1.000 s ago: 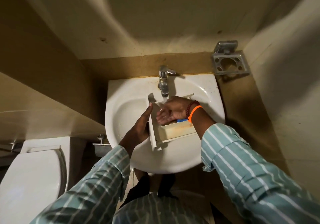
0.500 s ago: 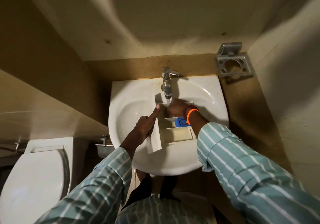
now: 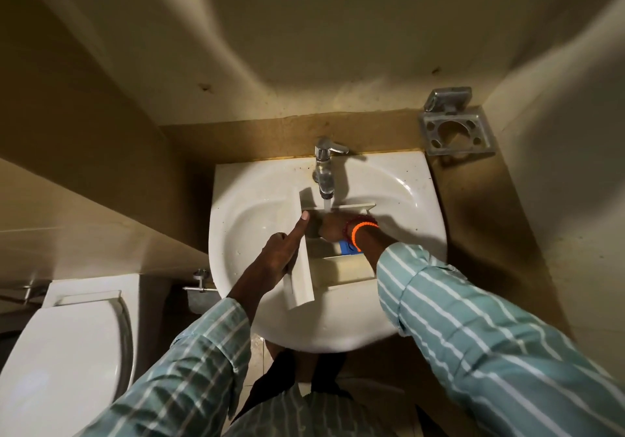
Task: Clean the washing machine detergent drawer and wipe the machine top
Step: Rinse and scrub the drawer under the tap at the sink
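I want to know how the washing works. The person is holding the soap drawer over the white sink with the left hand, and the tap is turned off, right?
Not quite. The tap is running: the head view shows water falling from it into the drawer. The rest holds: the left hand holds the drawer over the white sink.

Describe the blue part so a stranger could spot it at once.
Start at the white basin under the running tap. The cream detergent drawer sits in it, and the blue insert lies inside, just below the right wrist: the only blue piece there.
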